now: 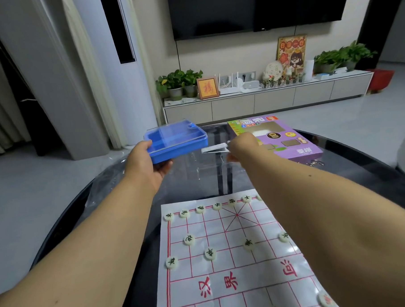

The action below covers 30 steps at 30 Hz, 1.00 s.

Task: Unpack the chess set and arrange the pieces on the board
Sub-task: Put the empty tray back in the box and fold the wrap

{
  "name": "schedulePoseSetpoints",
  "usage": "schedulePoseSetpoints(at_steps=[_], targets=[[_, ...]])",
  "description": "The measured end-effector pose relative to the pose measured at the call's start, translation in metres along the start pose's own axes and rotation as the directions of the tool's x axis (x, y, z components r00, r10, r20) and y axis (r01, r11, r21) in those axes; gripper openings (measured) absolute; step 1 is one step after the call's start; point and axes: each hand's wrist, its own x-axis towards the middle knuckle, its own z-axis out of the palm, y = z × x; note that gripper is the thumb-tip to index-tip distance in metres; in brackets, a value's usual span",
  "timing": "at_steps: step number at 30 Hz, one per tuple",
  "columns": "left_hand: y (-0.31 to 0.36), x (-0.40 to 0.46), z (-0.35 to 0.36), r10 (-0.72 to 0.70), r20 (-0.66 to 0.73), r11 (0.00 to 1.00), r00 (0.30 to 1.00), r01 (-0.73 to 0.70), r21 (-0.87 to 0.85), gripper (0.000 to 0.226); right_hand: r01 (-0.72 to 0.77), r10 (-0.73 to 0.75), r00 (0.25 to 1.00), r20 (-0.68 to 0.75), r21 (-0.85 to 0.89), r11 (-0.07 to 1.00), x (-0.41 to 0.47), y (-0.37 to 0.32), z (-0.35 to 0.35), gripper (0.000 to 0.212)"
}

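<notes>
Nearest me, the paper board [236,256] lies flat on the dark glass table [61,229], creased across the river line. White pieces with dark characters sit on its far half: a back row [200,209] along the far edge, one [189,239] behind the pawn line, pawns such as one [210,254] further in. At least one red-marked piece [325,299] shows at the near right corner; my forearms hide much of the right side, so I cannot count what is placed.

Further out, my left hand [146,165] grips the blue plastic case [176,140] by its near left corner, thumb on top, fingers curled under, lifted clear of the table. Its clear lid looks seated and the compartments I can see look empty. My right hand [243,147] pinches a small white slip [214,149] at its right end, just beside the case. I cannot tell what the slip is.

Beyond, the purple retail box [277,138] rests on the table's far side.

Risks, as I judge them:
- Corner hold on the case is off-balance; a slip drops it onto the back row and scatters pieces.
- Forearms pass low over the board; a drag would shift the paper and every piece on it.
- The sheet is light and loose on slick glass.
- Slip is thin; pinch may lose it.
</notes>
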Motion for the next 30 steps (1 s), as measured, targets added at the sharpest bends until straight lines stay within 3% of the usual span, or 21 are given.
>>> schedulePoseSetpoints(at_steps=[3,6,10,14,19,22,23,26,27,30], targets=[[-0.005,0.008,0.000,0.036,-0.027,0.993,0.999,-0.033,0.112,0.016,0.119,-0.130,0.991,0.002,-0.421,0.899,0.000,0.009,0.005,0.031],[-0.013,0.012,0.004,0.063,-0.040,0.976,0.997,-0.053,0.210,0.017,0.237,-0.208,0.971,0.120,-0.612,0.754,-0.006,0.019,0.006,0.029],[-0.023,0.017,0.015,0.075,-0.063,0.963,0.995,-0.056,0.265,0.016,0.259,-0.235,0.964,0.122,-0.630,0.732,-0.014,0.024,0.005,0.022],[-0.036,0.022,0.031,0.053,-0.055,0.951,0.997,-0.033,0.307,0.019,0.205,-0.200,0.978,0.062,-0.488,0.848,-0.018,0.030,0.008,0.029],[-0.051,0.032,0.044,0.080,0.061,0.883,0.995,-0.099,0.459,0.038,0.175,-0.175,0.984,0.038,-0.433,0.884,-0.023,0.033,0.003,0.038],[-0.052,0.034,0.042,0.188,0.175,0.674,0.966,-0.257,0.693,0.050,0.220,-0.212,0.975,0.069,-0.450,0.866,-0.025,0.032,0.001,0.039],[-0.053,0.036,0.041,0.195,0.216,0.540,0.957,-0.289,0.791,0.049,0.233,-0.222,0.972,0.079,-0.462,0.856,-0.025,0.033,0.001,0.039],[-0.057,0.036,0.039,0.152,0.271,-0.018,0.951,-0.271,0.962,0.044,0.253,-0.236,0.967,0.101,-0.518,0.817,-0.025,0.034,0.001,0.034],[-0.059,0.036,0.039,0.142,0.247,-0.115,0.959,-0.232,0.966,0.044,0.257,-0.234,0.966,0.112,-0.537,0.803,-0.025,0.034,0.002,0.031],[-0.066,0.037,0.040,0.112,0.180,-0.178,0.977,-0.158,0.971,0.046,0.259,-0.214,0.966,0.147,-0.599,0.757,-0.024,0.033,0.004,0.022]])
